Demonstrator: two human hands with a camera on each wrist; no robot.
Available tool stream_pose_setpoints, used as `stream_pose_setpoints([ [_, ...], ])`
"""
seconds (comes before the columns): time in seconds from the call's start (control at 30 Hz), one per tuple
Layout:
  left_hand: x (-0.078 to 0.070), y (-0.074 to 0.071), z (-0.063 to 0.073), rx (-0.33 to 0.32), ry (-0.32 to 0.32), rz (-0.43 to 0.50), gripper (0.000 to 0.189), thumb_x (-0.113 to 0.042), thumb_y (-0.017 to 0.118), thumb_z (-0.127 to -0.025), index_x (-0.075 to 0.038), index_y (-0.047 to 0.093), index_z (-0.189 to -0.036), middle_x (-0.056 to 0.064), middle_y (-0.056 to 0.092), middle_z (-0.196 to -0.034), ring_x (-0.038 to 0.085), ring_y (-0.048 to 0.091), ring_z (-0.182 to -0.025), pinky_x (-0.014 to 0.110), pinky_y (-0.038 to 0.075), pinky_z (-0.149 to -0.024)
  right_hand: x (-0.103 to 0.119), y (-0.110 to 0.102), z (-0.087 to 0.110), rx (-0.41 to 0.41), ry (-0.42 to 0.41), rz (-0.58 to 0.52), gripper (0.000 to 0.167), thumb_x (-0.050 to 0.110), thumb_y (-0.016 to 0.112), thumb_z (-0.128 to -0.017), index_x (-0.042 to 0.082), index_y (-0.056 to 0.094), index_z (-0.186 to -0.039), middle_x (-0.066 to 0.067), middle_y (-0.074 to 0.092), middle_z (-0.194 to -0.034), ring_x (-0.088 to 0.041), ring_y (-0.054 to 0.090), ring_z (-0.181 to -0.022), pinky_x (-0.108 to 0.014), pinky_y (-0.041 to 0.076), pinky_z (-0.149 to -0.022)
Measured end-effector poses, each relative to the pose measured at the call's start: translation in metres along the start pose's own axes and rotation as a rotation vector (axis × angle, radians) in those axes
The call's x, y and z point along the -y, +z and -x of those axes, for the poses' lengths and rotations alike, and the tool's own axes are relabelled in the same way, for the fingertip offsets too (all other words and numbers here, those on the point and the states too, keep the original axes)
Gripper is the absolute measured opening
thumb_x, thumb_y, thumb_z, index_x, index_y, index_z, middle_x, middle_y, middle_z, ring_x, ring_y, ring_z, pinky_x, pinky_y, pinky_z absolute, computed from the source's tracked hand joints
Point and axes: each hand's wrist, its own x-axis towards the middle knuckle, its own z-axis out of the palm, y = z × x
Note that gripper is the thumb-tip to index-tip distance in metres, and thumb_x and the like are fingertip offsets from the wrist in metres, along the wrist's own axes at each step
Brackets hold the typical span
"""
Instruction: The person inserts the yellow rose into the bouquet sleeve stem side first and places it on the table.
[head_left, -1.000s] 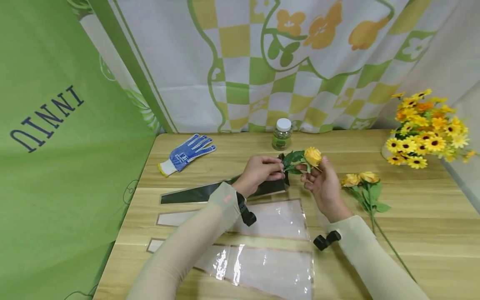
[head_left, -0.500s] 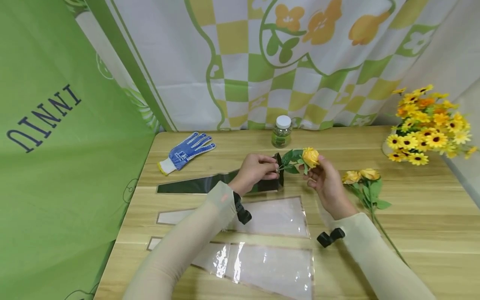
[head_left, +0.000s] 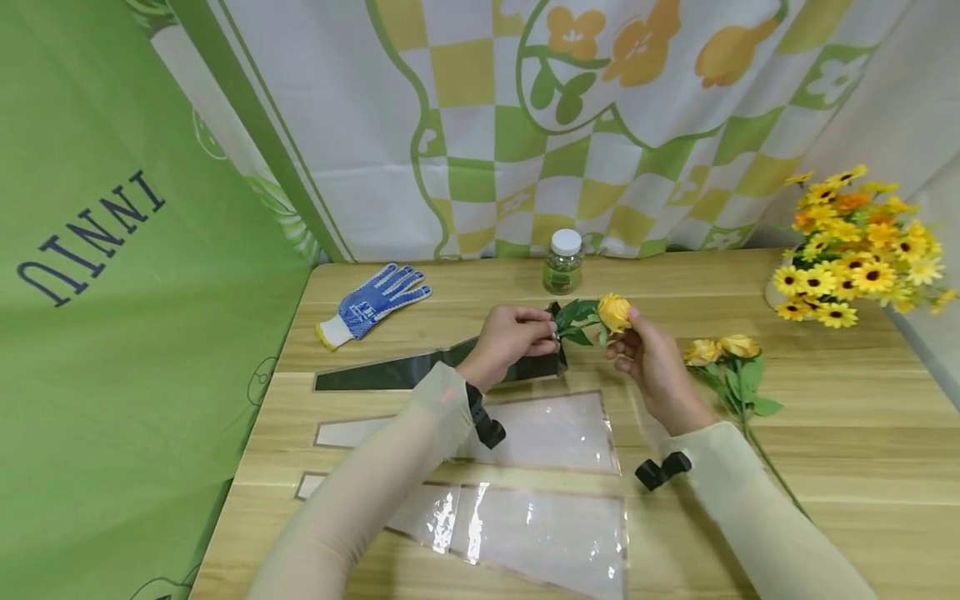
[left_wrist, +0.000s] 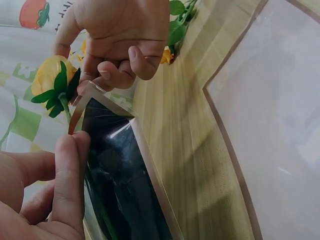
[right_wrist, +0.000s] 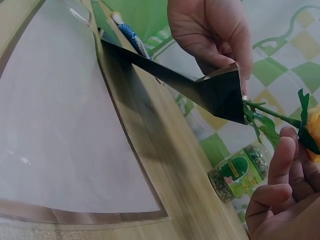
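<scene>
Yellow rose (head_left: 614, 312), one stem, is pinched at the bloom by the right hand (head_left: 651, 365), its stem entering the mouth of one dark cellophane sleeve (head_left: 420, 369), whose rim the left hand (head_left: 512, 337) pinches. Two clear sleeves (head_left: 540, 433) lie nearer. Two more roses (head_left: 722, 351), one blue glove (head_left: 375, 304), one jar (head_left: 563, 262) and one sunflower bunch (head_left: 855, 250) rest on the wooden table (head_left: 825, 400).

I count three flower sleeves on my table (head_left: 825, 400): one dark sleeve (head_left: 420, 367) and two clear sleeves (head_left: 555, 433). There are three yellow roses (head_left: 615, 312), one glove (head_left: 375, 304), one small jar (head_left: 562, 262), one sunflower bunch (head_left: 855, 250) and two hands (head_left: 510, 337).
</scene>
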Motion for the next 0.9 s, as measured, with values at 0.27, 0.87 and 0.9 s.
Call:
stream_pose_setpoints([
  [0.27, 0.0009, 0.0010, 0.0004, -0.018, 0.006, 0.018, 0.016, 0.002, 0.068, -0.096, 0.003, 0.072, -0.111, 0.017, 0.070, -0.105, 0.028, 0.074, -0.083, 0.032, 0.064, -0.076, 0.0008, -0.0002, -0.0010, -0.097, -0.013, 0.017, 0.037, 0.042, 0.064, -0.101, 0.006, 0.066, -0.093, -0.006, 0.067, -0.084, -0.012, 0.062, -0.067, -0.016, 0.048, -0.052],
  [0.87, 0.0007, -0.0027, -0.0041, -0.010, 0.009, -0.010, 0.020, -0.002, 0.069, -0.096, 0.001, 0.072, -0.115, 0.013, 0.071, -0.107, 0.026, 0.074, -0.083, 0.032, 0.064, -0.076, 0.0001, -0.0023, -0.0048, -0.064, -0.087, 0.199, 0.038, 0.041, 0.063, -0.102, 0.005, 0.072, -0.091, -0.007, 0.070, -0.079, -0.012, 0.062, -0.067, -0.020, 0.051, -0.058],
  [0.9, 0.0005, -0.0032, -0.0044, -0.011, 0.008, -0.009, 0.020, -0.002, 0.070, -0.096, 0.000, 0.072, -0.115, 0.013, 0.071, -0.107, 0.026, 0.074, -0.083, 0.032, 0.064, -0.076, -0.0007, -0.0033, -0.0055, -0.070, -0.086, 0.214, 0.039, 0.040, 0.064, -0.102, 0.004, 0.072, -0.091, -0.006, 0.070, -0.079, -0.011, 0.062, -0.067, -0.020, 0.051, -0.058],
])
